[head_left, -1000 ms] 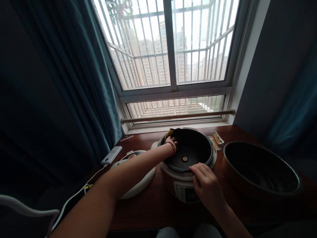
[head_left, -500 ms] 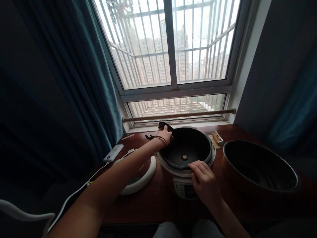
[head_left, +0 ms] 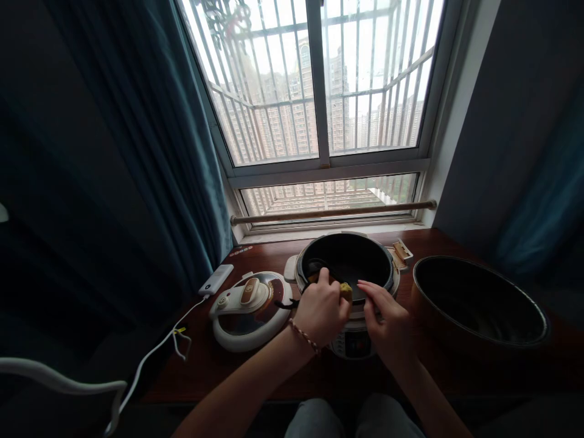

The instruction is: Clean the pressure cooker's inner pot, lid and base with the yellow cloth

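Observation:
My left hand [head_left: 322, 313] is closed around a black-and-yellow cloth [head_left: 347, 292], bunched up over the near-left rim of an electric pressure cooker [head_left: 296, 267]. A dark end of it shows beyond the fingers and another dark strip sticks out to the left. My right hand [head_left: 387, 319] is at the near-right rim, fingers stretched out and tips above the edge, holding nothing that I can see. The cooker has a dark inside and a control panel [head_left: 357, 345] on its front. Its white and brown lid [head_left: 249, 307] lies on the table to the left.
A large dark inner pot [head_left: 479, 304] stands to the right of the cooker. A small tan and white part [head_left: 402, 250] is at the cooker's back right. On the left lies a white power bank [head_left: 216, 280] with a white cable [head_left: 166, 337]. A window [head_left: 322, 109] is behind the table.
My left hand has moved with the cloth from the far-left rim to the near side, beside my right hand. The right fingertips have shifted slightly up. The lid is uncovered now.

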`<state>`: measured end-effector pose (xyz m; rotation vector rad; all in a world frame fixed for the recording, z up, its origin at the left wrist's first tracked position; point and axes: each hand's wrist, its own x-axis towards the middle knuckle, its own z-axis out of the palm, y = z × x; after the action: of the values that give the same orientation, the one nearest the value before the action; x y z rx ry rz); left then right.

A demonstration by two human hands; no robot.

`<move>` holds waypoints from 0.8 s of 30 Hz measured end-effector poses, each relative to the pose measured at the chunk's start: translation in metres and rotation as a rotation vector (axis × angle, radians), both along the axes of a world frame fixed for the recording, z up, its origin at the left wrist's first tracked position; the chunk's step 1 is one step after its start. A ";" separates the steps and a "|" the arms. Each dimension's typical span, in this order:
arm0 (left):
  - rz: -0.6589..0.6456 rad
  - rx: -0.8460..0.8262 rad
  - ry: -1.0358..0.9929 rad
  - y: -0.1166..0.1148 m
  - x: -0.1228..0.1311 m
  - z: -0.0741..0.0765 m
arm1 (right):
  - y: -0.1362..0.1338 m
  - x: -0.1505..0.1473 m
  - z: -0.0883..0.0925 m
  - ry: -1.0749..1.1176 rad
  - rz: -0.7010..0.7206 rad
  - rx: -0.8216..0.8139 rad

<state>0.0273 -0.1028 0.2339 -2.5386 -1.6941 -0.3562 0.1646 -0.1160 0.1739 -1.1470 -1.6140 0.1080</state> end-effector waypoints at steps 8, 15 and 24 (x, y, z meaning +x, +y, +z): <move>-0.365 -0.033 -0.542 -0.015 0.011 0.004 | 0.013 -0.002 0.049 -0.065 0.064 -0.317; -0.001 0.260 -0.835 -0.008 -0.051 -0.019 | 0.019 -0.036 0.037 -0.763 0.000 -0.457; -0.267 0.150 -0.543 0.004 -0.041 -0.061 | 0.031 0.020 0.039 -0.817 0.251 -0.396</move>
<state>-0.0136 -0.0990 0.1734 -2.7114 -1.3697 -1.2362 0.1845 -0.0848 0.2128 -1.3765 -2.5457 0.1353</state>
